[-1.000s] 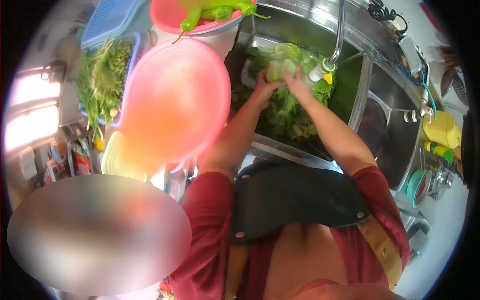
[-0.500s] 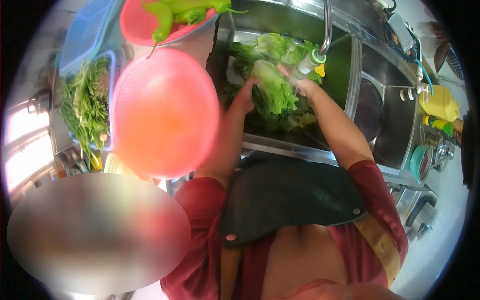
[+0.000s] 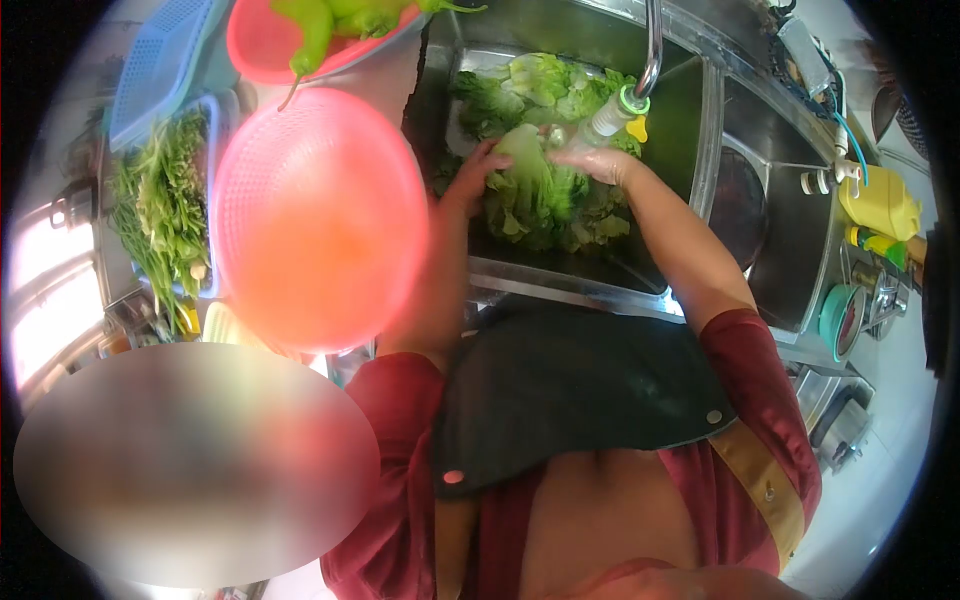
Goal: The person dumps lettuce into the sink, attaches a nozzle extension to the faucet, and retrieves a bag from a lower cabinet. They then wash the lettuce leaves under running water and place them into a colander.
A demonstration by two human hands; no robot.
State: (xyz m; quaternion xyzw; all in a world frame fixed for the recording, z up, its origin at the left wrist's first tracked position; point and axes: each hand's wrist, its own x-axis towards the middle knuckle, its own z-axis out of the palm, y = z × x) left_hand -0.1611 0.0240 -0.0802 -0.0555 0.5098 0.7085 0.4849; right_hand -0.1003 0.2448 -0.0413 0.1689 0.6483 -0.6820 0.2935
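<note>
A head of green lettuce (image 3: pixel 533 190) is under the tap in the left sink basin, wet and with its leaves loose. My left hand (image 3: pixel 480 170) grips it at its left edge, the fingers partly hidden by leaves. Across the upper right side of the lettuce lies my right hand (image 3: pixel 600 164), fingers stretched out to the left in the running water. The tap nozzle (image 3: pixel 612 115), with a yellow lever, sits just above that hand. More loose lettuce leaves (image 3: pixel 545 80) lie in the basin behind and below the head.
Left of the sink stands a large pink colander (image 3: pixel 320 220). Behind it, a pink bowl (image 3: pixel 260 50) holds long green peppers (image 3: pixel 315 40). A blue basket (image 3: pixel 213 200) holds leafy greens (image 3: pixel 165 200). A second basin (image 3: pixel 790 230) and a yellow jug (image 3: pixel 880 205) are at right.
The lettuce has shifted slightly left and turned. My left hand has moved a little left and up; my right hand has swung from the lettuce's side to lie flatter across its top.
</note>
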